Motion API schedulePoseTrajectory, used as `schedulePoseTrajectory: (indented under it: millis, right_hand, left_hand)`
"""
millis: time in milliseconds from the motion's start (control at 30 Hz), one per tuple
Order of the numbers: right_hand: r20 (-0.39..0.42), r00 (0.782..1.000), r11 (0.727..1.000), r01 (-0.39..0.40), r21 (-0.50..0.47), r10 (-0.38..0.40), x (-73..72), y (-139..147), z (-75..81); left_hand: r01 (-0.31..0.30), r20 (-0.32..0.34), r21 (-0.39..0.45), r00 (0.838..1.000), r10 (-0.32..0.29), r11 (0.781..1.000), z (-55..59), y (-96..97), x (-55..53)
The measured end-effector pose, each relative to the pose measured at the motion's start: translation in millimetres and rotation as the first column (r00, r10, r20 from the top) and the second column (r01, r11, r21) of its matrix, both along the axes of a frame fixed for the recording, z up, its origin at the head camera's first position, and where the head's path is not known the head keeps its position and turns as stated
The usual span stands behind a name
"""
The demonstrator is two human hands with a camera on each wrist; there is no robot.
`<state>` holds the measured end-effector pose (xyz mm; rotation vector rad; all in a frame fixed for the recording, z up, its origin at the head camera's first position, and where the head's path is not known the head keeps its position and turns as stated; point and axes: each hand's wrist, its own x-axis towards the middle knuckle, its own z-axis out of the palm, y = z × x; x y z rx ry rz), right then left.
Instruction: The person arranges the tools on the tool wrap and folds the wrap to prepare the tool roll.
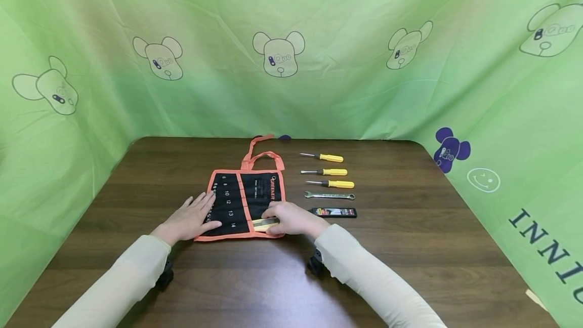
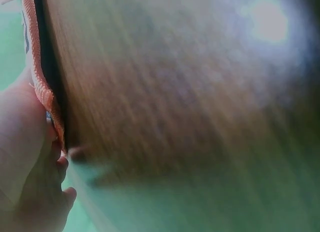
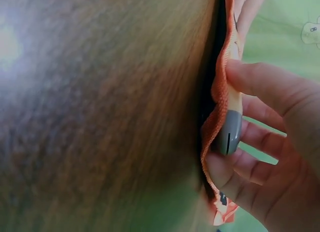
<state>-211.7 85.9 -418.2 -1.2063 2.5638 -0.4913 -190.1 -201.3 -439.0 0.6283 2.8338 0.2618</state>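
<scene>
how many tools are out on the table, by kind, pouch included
yellow-handled screwdrivers: 3
wrench: 1
black flat pack: 1
tool pouch: 1
tan-handled tool held at the pouch by the right hand: 1
total: 7

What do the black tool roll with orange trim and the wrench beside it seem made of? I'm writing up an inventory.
The black tool roll with orange trim looks like woven fabric: its orange edge folds softly and shows a weave. The silvery open-ended wrench appears to be bright bare metal, probably steel.
</scene>
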Motion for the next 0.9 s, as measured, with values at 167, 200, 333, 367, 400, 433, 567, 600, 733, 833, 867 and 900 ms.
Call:
schedulePoseTrajectory:
  millis: [167,200,333,367,400,433,567,600,733,833,867,900]
  right_hand:
    - [0.028,0.999,1.0,0.025,-0.008,-0.025,-0.2,0.2,-0.5]
    - [0.03,0.999,1.0,0.029,-0.009,-0.029,0.0,0.0,-0.5]
    - [0.029,0.999,0.999,0.034,-0.023,-0.033,0.8,-1.4,-1.1]
    - [0.027,0.999,0.999,0.034,-0.028,-0.033,1.0,-1.6,-1.4]
    - [0.024,0.999,0.999,0.034,-0.034,-0.034,1.2,-1.9,-1.9]
    - [0.022,0.999,0.999,0.036,-0.037,-0.036,1.2,-2.3,-2.6]
    - [0.012,0.998,0.997,0.054,-0.049,-0.054,2.6,-3.0,-4.5]
    - [0.007,0.998,0.997,0.059,-0.048,-0.058,2.9,-3.2,-4.8]
    - [-0.025,0.998,0.997,0.062,-0.039,-0.063,4.2,-4.5,-5.1]
    - [-0.036,0.997,0.998,0.06,-0.035,-0.062,4.6,-5.7,-5.0]
    - [-0.037,0.997,0.998,0.06,-0.035,-0.061,4.7,-6.2,-5.2]
    - [-0.039,0.997,0.998,0.058,-0.037,-0.06,4.7,-6.7,-5.1]
  left_hand:
    - [-0.001,-0.012,-0.007,1.0,0.001,1.0,-0.5,0.3,0.0]
    - [-0.001,-0.012,-0.007,1.0,0.001,1.0,-0.9,0.4,-0.2]
    - [0.002,-0.018,-0.003,1.0,-0.002,1.0,-3.8,0.3,-1.2]
    - [0.002,-0.019,-0.004,1.0,-0.002,1.0,-4.4,0.1,-1.4]
    - [0.002,-0.021,-0.005,1.0,-0.003,1.0,-4.9,0.0,-1.4]
    - [0.002,-0.023,-0.008,1.0,-0.002,1.0,-5.3,-0.4,-1.4]
    - [0.003,-0.027,-0.009,1.0,-0.003,1.0,-5.7,-1.1,-1.1]
    - [0.003,-0.027,-0.006,1.0,-0.004,1.0,-5.7,-1.0,-1.0]
    - [0.005,-0.029,-0.003,1.0,-0.006,1.0,-5.7,-0.2,-1.0]
    - [0.005,-0.032,-0.008,0.999,-0.006,1.0,-5.7,-0.1,-0.9]
    - [0.006,-0.033,-0.009,0.999,-0.006,1.0,-5.9,-0.1,-0.9]
    - [0.006,-0.033,-0.011,0.999,-0.007,1.0,-5.8,-0.1,-0.9]
